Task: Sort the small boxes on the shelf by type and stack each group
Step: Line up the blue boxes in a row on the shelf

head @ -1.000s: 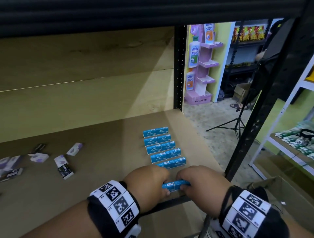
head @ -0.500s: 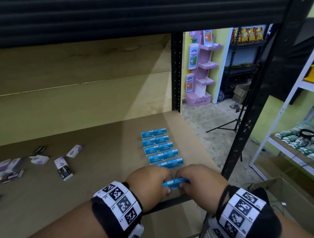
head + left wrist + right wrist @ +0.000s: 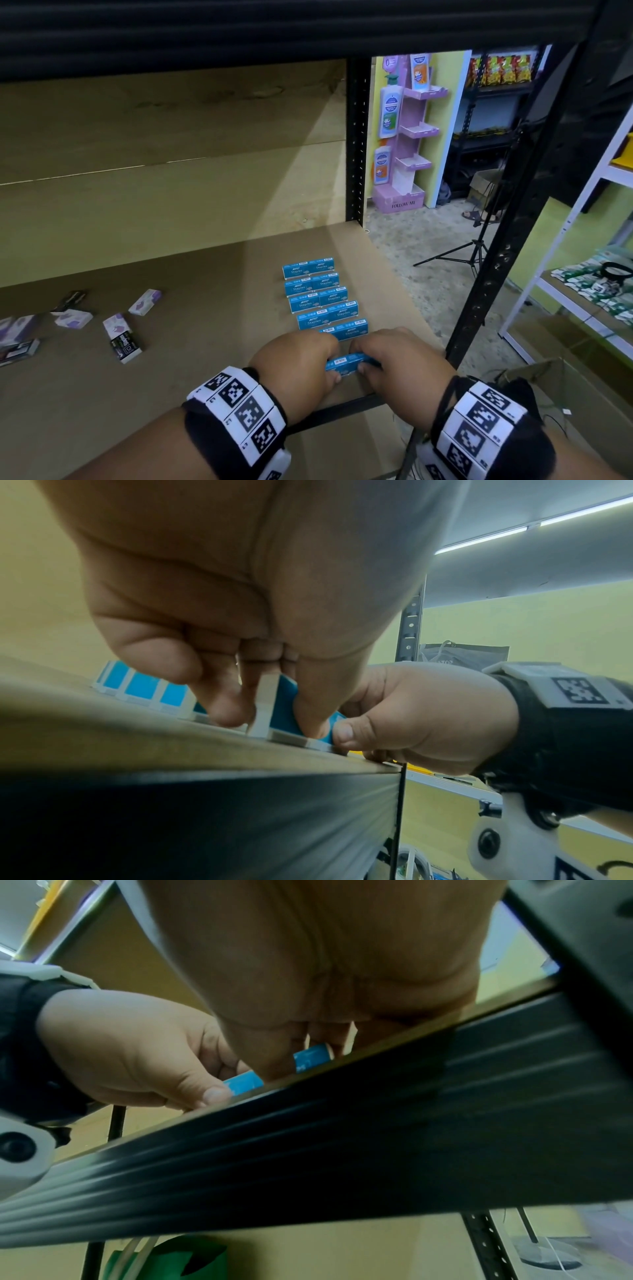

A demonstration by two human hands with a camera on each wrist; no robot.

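Both your hands hold one blue staples box at the front edge of the shelf, close to its right front corner. Your left hand pinches the box's left end between curled fingers and thumb, and your right hand pinches the right end the same way, thumb tip on the near face. The wrist views show the box on or just above the board; you cannot tell which.

Directly behind the held box, a row of five blue staples boxes runs from the front edge toward the back panel, lying flat, parallel, close together, each with its long side across the shelf. The nearest of them is just beyond your knuckles.

Toward the left edge of the shelf, well apart from the row, purple-and-white boxes and black boxes lie scattered at different angles.
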